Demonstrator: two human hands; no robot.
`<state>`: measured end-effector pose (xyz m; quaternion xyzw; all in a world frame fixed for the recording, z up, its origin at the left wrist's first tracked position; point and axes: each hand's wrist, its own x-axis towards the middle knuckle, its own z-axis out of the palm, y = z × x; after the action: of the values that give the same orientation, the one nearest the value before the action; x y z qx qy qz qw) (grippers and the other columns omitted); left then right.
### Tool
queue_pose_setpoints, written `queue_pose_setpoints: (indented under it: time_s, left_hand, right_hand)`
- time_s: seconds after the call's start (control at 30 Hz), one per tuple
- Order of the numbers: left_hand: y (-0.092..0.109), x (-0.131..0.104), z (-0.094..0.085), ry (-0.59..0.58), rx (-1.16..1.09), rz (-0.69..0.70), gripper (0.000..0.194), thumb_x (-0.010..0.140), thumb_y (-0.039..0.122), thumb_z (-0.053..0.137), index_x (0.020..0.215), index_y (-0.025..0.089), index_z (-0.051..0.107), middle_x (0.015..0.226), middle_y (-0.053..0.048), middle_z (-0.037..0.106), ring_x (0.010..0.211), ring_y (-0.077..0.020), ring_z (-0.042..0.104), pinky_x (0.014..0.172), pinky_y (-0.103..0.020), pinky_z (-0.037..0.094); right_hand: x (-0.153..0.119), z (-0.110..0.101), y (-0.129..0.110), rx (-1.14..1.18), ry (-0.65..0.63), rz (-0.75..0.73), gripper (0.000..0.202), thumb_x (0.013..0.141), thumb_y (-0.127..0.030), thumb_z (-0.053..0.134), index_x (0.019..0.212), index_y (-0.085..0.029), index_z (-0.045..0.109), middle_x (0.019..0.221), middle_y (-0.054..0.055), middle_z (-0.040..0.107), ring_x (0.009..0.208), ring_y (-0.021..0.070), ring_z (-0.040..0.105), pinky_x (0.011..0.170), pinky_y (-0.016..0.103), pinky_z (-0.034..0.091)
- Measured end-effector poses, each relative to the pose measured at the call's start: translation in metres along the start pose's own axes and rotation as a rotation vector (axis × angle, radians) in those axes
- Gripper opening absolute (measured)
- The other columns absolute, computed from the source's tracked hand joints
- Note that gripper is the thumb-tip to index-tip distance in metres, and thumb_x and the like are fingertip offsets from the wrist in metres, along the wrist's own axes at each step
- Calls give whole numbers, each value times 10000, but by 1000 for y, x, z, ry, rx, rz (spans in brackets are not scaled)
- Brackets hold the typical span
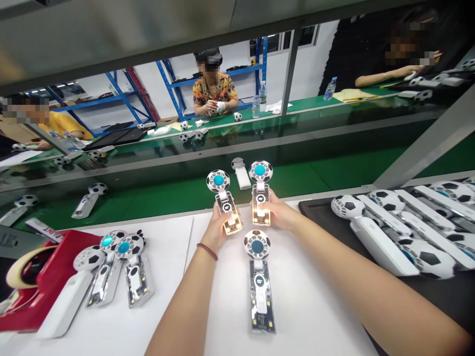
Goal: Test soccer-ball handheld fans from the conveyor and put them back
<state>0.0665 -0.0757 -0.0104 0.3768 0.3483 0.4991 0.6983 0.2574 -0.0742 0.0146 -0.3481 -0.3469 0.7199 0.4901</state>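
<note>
My left hand (217,228) grips a handheld fan (226,207) with a soccer-ball head, a blue centre and a clear-fronted handle. A matching handheld fan is held in my right hand (279,211), its ball head (261,171) upright. Both handles show a small round display and glowing yellow lights near the bottom, with my thumbs on their fronts. Below my hands, a third fan (261,301) lies face up on the white table surface (308,306); its display is lit. Beyond the two held fans, another white fan (243,177) lies on the green belt.
Several fans (135,282) lie at left beside a red tape dispenser (55,277). A black tray (315,210) at right holds several white fans. Across the green conveyor belt (330,170), co-workers sit (215,94). A metal post (419,123) slants at right.
</note>
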Motion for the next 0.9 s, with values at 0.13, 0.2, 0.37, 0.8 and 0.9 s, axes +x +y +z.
queue_pose_setpoints:
  time_s: [0.13,0.2,0.37,0.8,0.9]
  left_hand:
    - [2,-1,2,8,7,-4,618,680,171,633,1214,299,350,851,-14,608,698,-184,606,610,-354,516]
    - [3,-2,3,15,9,-3,593,677,178,635,1196,291,372,870,-18,603,712,-184,609,612,-340,512]
    - [6,-2,3,-2,30,6,566,667,188,644,1167,271,392,843,-21,604,731,-191,608,606,-322,500]
    - [11,-6,6,-58,18,39,585,651,232,675,1140,274,357,803,-7,592,721,-190,592,645,-351,492]
    - [12,-6,7,-69,27,19,592,660,240,684,1146,279,348,831,-10,582,721,-181,583,645,-348,491]
  right_hand:
    - [1,0,1,-23,6,-13,629,584,-132,677,1095,-282,342,777,-33,574,676,157,592,609,304,483]
    - [2,-1,1,-22,-13,-39,603,591,-134,677,1078,-282,354,788,-33,570,671,154,590,597,303,485]
    - [3,-2,0,-10,-25,-85,612,594,-134,676,1090,-290,353,800,-34,570,690,155,589,603,308,489]
    - [-2,-3,-1,13,-158,-79,583,652,-170,672,1111,-316,342,840,-31,568,740,167,595,662,359,500]
    - [-4,-2,-3,5,-165,-81,577,649,-168,676,1105,-324,359,848,-36,558,763,153,585,668,329,492]
